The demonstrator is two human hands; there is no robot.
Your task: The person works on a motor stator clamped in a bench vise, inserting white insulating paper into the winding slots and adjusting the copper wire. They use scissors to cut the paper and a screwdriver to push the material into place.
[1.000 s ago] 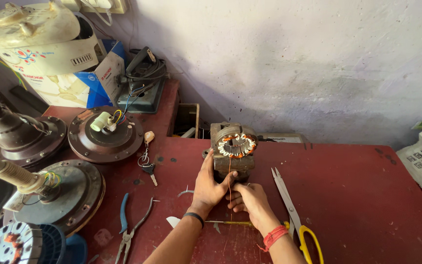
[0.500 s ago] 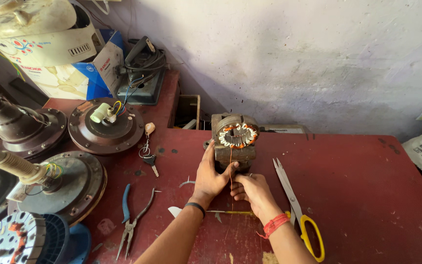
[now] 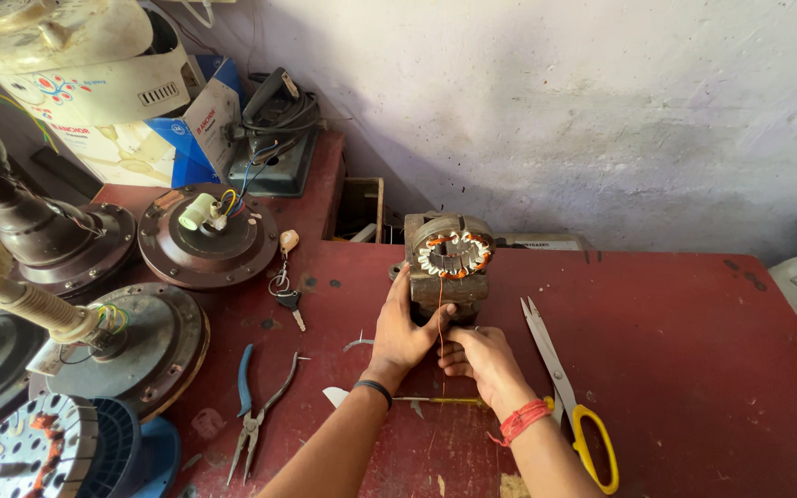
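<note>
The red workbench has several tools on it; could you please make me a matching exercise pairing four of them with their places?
Things:
1. scissors
2. pliers
3. keys
4. motor stator

Places:
A. between the brown fan housing and the left hand
B. at the fingertips of both hands, near the wall
C. beside the right hand, yellow handles toward the camera
D. left of the left forearm, blue handle

Pairs: 1-C, 2-D, 3-A, 4-B
</note>
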